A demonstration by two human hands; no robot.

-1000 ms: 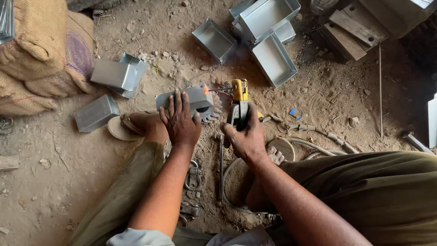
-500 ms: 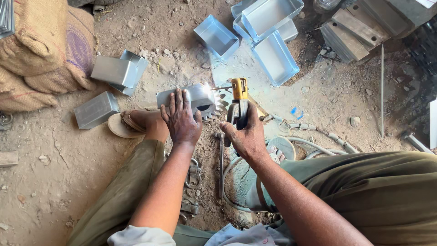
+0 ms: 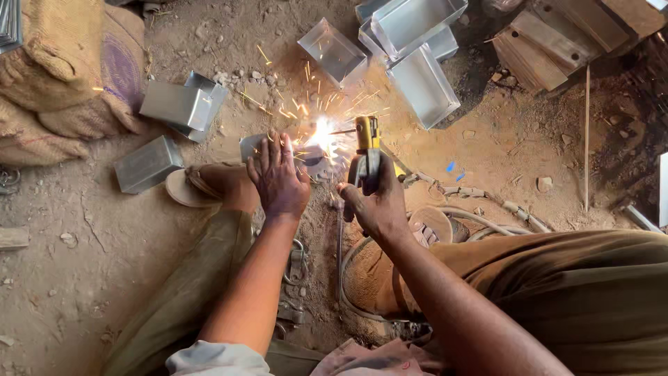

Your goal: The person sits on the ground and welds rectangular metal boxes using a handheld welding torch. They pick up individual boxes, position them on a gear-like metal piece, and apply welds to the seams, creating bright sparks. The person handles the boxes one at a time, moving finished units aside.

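My left hand (image 3: 280,177) presses flat on a small grey metal box (image 3: 252,145) lying on the dirt floor. My right hand (image 3: 376,202) grips a yellow and black welding electrode holder (image 3: 367,143), its rod pointing left at the box. A bright white arc (image 3: 322,132) burns at the rod's tip on the box's right side, and orange sparks fly up and outward. My sandalled foot (image 3: 209,184) rests just left of the box.
Several finished metal boxes lie around: two at left (image 3: 182,106), one lower left (image 3: 147,163), a stack at the top (image 3: 410,42). A burlap sack (image 3: 62,76) fills the upper left. A cable (image 3: 480,202) trails right. Metal plates (image 3: 557,42) sit top right.
The arc has struck: a bright flash and a spray of sparks now show at the box, where only a faint glow appeared before. Both hands have stayed in place.
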